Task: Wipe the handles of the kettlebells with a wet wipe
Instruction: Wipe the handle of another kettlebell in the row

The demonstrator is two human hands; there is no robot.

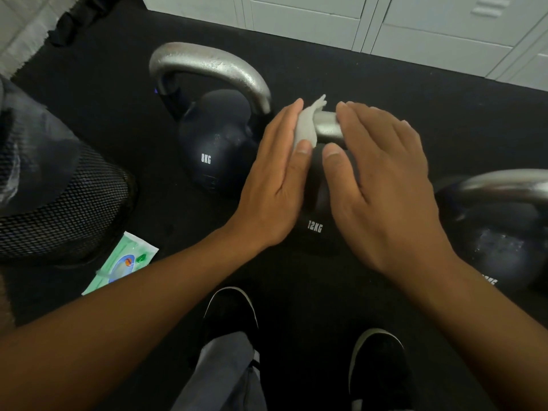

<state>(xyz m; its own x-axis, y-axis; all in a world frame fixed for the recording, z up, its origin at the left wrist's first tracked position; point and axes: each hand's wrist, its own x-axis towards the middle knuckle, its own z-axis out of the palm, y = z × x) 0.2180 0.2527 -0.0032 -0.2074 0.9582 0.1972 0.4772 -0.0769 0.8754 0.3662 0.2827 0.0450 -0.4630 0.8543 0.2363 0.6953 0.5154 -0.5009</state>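
Three black round-bodied kettlebells with bare grey metal loop handles standing on the black rubber floor: the 8KG kettlebell (218, 149) at left, the 12KG kettlebell (315, 221) in the middle, a third kettlebell (501, 232) at right with its marking unreadable. Both hands on the middle handle (327, 127): left hand (275, 185) curled round a crumpled white wet wipe (305, 126), thumb pressing it against the metal; right hand (382, 179) wrapped over the bare stretch of the handle just beside it, thumb underneath, steadying. Judged as the wiping step on the second bell, with the right-hand one likely still to do. Cast iron, heavy and rigid, so no risk of tipping under a rub and no need to lift; best held by the top bar of the loop, with the wipe slid along and twisted round it to reach the underside and the two legs. Metal probably slick once damp, so a firm wrap rather than fingertips. Wipe itself soft, limp and light, prone to bunching or tearing on the rough pitted finish seen on the left handle. Green-and-white wipe packet (124, 262) lying flat on the floor near a black mesh bin (59, 209); grey lockers (385, 22) behind; two black shoes (231, 315) below.
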